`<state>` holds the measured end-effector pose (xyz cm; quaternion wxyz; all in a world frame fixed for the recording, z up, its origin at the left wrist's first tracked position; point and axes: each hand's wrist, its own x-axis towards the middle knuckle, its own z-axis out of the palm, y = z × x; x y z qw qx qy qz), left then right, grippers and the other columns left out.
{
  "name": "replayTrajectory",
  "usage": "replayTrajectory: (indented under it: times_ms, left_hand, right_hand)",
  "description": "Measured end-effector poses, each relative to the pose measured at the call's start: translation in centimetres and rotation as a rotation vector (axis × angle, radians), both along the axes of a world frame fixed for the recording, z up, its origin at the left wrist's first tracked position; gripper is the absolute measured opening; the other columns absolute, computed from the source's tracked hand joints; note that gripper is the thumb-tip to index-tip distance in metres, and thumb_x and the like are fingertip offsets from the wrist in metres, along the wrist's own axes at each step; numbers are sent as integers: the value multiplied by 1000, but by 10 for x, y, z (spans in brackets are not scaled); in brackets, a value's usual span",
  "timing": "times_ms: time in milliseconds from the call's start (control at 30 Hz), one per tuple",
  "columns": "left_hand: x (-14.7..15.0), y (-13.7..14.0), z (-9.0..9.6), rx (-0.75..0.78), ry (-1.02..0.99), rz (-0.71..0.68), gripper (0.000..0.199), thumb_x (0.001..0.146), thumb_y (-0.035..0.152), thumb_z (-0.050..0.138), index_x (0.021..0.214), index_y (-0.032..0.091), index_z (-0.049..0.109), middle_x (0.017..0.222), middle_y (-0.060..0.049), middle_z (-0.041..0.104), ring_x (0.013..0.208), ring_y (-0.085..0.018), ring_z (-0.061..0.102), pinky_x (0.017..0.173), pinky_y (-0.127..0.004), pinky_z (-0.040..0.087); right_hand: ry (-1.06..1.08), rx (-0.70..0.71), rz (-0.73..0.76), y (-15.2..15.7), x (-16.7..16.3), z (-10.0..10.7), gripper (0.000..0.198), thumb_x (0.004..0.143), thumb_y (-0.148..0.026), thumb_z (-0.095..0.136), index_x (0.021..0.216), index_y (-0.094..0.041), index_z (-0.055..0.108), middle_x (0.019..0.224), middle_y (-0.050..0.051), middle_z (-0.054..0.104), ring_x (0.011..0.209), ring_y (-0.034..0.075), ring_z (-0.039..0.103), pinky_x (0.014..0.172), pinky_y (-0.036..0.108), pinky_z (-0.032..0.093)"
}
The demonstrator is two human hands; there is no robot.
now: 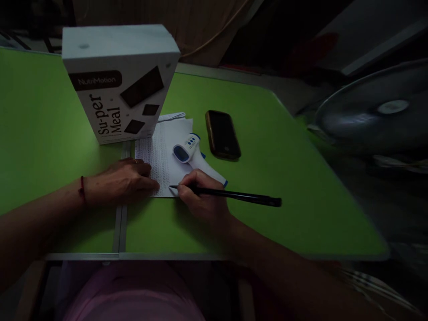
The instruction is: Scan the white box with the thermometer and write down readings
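Observation:
My right hand [203, 196] is closed around a black pen [240, 195], its tip touching the sheet of paper [167, 133] near the lower edge. Rows of small handwriting cover the left part of the sheet. My left hand [123, 180] lies on the sheet's lower left side, fingers resting loosely with nothing held. A white and blue infrared thermometer [187, 149] lies on the paper, its handle running down to just beyond my right hand. The tall white "Su-per Meal" box [127, 93] stands upright at the paper's upper left, hiding part of it.
A dark smartphone [223, 134] lies right of the thermometer on the green table [284, 178]. A metal seam [120, 227] runs across the tabletop beneath my left hand. Beyond the right edge is a large round fan-like object [374, 107]. A cable [214, 38] hangs behind the table.

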<state>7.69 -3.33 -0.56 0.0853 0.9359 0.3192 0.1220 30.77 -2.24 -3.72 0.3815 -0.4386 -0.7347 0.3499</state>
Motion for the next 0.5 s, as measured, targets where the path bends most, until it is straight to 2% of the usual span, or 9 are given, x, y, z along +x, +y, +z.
replayTrajectory:
  times_ms: [300, 500]
  left_hand:
    - [0, 0, 0, 8, -9, -2, 23, 101, 21, 53, 100, 19, 76, 83, -9, 66, 75, -21, 63, 68, -31, 45]
    - [0, 0, 1, -20, -14, -5, 21, 100, 19, 56, 103, 18, 76, 86, -10, 67, 77, -21, 64, 69, -31, 45]
  right_hand:
    - [-14, 1, 40, -1, 2, -1, 12, 74, -21, 58, 63, -22, 53, 51, -6, 53, 45, 9, 43, 42, 22, 33]
    - [-10, -47, 31, 1, 1, 2, 12, 71, -24, 58, 61, -22, 53, 50, -5, 52, 44, 10, 43, 42, 23, 33]
